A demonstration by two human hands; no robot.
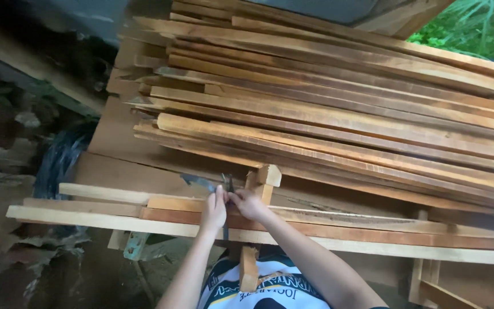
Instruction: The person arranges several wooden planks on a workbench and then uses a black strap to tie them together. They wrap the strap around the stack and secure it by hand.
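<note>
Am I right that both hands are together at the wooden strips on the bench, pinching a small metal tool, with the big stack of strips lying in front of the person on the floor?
Not quite. In the head view the stack of strips lies raised on the bench surface, not on the floor. The rest holds: the left hand and right hand meet at the front strips, fingers pinching a small metal tool.

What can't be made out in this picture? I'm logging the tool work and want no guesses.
- Small dark metal tool: too small in the head view, partly covered by the left hand and right hand.
- Grip: fingers bunched, blurred.
- Wooden slats: far ends cut off by the right edge.
- Bench underside: hidden by the front planks.
</note>
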